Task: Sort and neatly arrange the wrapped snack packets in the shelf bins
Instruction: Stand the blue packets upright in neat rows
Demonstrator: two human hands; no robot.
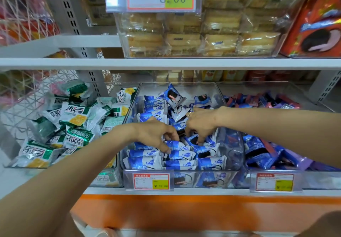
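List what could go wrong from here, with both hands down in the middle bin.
1. The blue packets at the back of the middle bin lie in a loose heap. The left hand and right hand, working just in front of it, may send some sliding onto the neat front rows.
2. The green packets are piled up against the shared wall. The left forearm could nudge some over it and mix the sorts.

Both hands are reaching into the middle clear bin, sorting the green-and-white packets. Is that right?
Not quite: the head view shows the left hand and right hand in the middle bin among blue-and-white packets; the green-and-white packets lie in the left bin.
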